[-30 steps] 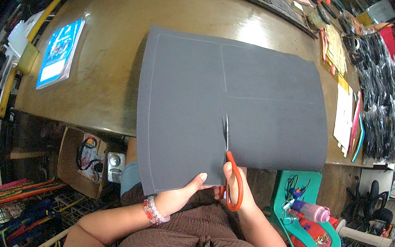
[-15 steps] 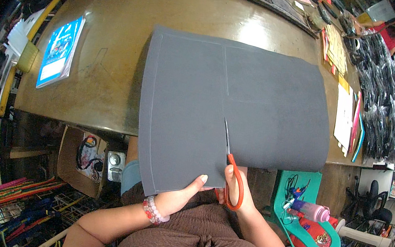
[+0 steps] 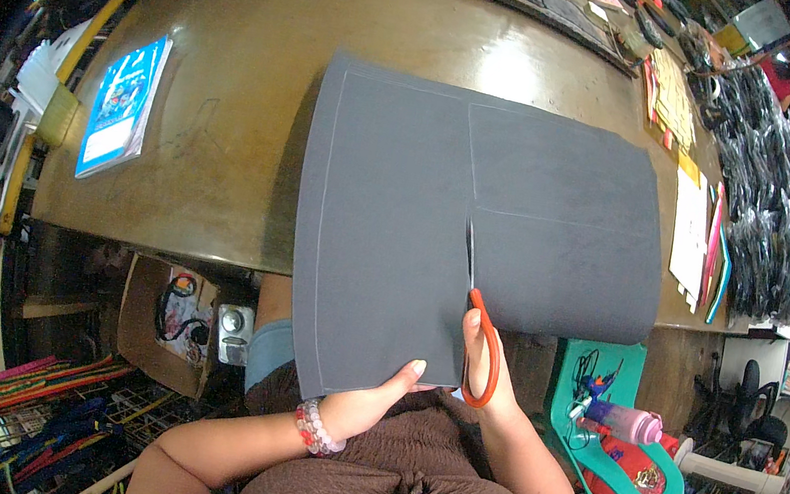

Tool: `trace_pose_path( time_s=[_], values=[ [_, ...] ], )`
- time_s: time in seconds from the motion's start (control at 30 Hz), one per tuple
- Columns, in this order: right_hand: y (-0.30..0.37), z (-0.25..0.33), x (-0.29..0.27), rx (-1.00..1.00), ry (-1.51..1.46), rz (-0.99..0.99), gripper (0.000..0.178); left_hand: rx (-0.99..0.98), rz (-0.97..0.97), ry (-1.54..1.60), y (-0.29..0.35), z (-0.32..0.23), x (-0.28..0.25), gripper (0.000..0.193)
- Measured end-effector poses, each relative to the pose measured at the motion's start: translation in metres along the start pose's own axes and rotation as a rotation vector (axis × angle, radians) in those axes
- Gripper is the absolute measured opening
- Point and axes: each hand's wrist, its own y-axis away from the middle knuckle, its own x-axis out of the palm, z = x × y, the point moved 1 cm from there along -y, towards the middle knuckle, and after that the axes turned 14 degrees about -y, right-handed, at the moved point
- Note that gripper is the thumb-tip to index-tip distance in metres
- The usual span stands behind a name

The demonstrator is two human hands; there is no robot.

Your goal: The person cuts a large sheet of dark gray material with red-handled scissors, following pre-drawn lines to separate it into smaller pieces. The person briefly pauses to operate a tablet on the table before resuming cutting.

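1. Since 1.0 s ago, the scissors have advanced a short way along the marked line, so the blade tips sit slightly farther into the grey sheet; both hands remain at the sheet's near edge.
2. Grey sheet: lies across the tabletop, with its near part overhanging the tabletop's near edge toward the person's lap. Thin pale lines are drawn on its surface, 1 running away from the person and 1 crossing it.
3. Left hand: clamped on the near edge of the sheet's overhanging part, thumb on top, fingers under it. A beaded bracelet sits on the wrist.
4. Right hand: closed through the orange handles of the scissors, just right of the left hand. The 2 hands are close together but not touching.
5. Scissors: blades point away from the person and lie in the cut, along the drawn line. Whether the blades are parted cannot be told.
6. Blue booklet: lies near the tabletop's left edge, well apart from the sheet.
7. Green stool: stands below the tabletop's near right corner, carrying a pink-capped bottle.
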Motion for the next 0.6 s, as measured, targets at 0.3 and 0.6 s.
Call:
trace_pose_path(
  time_s=[0.3, 0.6],
  values=[
    [0.006, 0.015, -0.012, 0.229, 0.022, 0.052, 0.053, 0.736, 0.109, -0.972, -0.005, -0.035, -0.084, 0.027],
    [0.005, 0.022, -0.018, 0.030, 0.101, 0.155, 0.054, 0.474, -0.220, -0.472, -0.075, -0.092, -0.134, 0.048]
  ],
)
